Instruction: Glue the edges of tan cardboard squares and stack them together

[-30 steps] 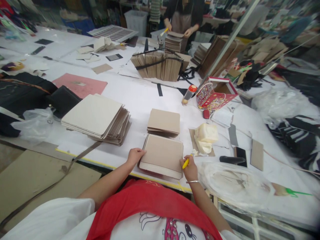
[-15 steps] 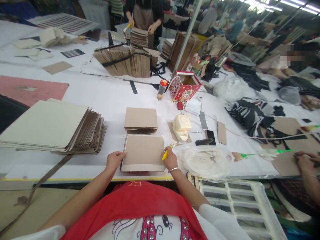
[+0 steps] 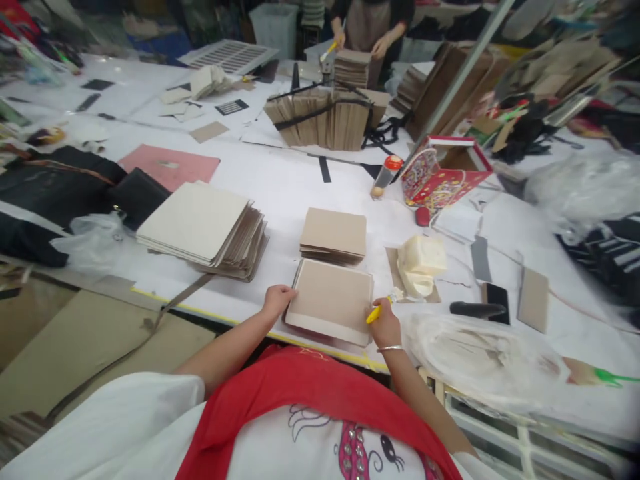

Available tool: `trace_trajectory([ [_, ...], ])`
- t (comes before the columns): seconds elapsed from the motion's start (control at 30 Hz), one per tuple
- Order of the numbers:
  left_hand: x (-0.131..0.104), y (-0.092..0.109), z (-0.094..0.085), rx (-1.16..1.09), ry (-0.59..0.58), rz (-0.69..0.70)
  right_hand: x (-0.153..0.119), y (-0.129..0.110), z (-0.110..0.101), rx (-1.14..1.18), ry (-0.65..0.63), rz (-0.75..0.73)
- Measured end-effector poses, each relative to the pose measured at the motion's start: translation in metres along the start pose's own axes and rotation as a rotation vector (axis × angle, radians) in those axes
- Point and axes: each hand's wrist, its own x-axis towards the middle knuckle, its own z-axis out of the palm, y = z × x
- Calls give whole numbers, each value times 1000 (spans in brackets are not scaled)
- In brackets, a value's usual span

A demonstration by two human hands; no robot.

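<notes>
A stack of beige boards with a pale strip along its near edge lies in front of me on the white table. My left hand pinches the stack's left edge. At the right edge my right hand is closed around a yellow-handled brush, its fingers by the boards. Just behind sits a smaller stack of beige boards. To the right, a cream-coloured block-like container rests on a piece of board.
A large board pile is at the left. A red patterned bag, a red-capped jar, a phone and a plastic-covered bowl lie to the right. Across the table, a person handles boards.
The camera view has swung left, so the table's contents appear farther right. Both hands remain at the sides of the near stack, with the brush still in my right hand.
</notes>
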Motion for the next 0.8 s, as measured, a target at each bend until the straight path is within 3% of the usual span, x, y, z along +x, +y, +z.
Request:
trace_trajectory([
  [0.43,3,-3,-3,8,-44,3,-2,-5,1,-71,6,-6],
  [0.8,-4,10,-5,116,-77,42,-2,-5,-1,-79,-5,0],
])
